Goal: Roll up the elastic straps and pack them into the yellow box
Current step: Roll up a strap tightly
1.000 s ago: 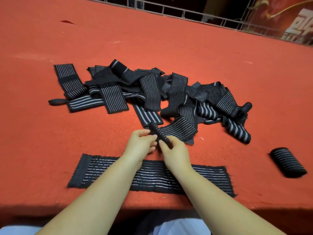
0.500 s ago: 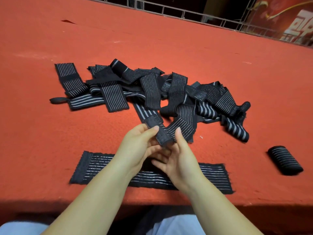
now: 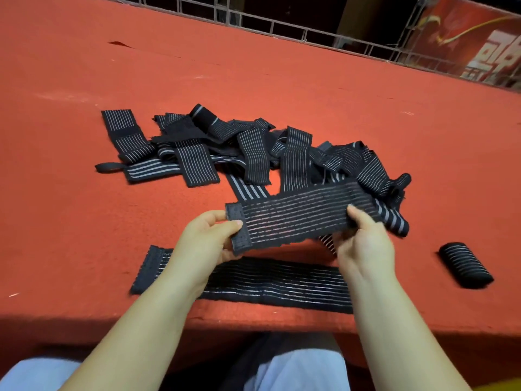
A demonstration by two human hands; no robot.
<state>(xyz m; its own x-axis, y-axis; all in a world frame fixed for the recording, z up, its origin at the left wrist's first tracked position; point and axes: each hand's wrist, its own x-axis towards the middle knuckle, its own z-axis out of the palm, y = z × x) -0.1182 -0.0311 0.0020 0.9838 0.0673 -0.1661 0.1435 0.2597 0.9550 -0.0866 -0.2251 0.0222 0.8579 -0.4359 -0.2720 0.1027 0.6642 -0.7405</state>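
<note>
I see both hands low in the middle of the frame, holding one black elastic strap stretched out between them above the red desk. My left hand pinches the strap's plain patch end with the thumb on top and the fingers curled beneath. My right hand grips the other side, thumb over the striped face, fingers tucked under; past it the strap runs on toward the right and I cannot tell where it ends among the others.

Below the hands, near the desk's front edge, a second strap lies flat and unrolled, partly hidden by both forearms. Above the held strap, across the centre of the frame, sits a loose pile of straps, overlapping and tangled. At the right of the frame, well apart from the pile, a rolled strap lies on the desk. A metal railing runs along the top of the frame behind the desk.
</note>
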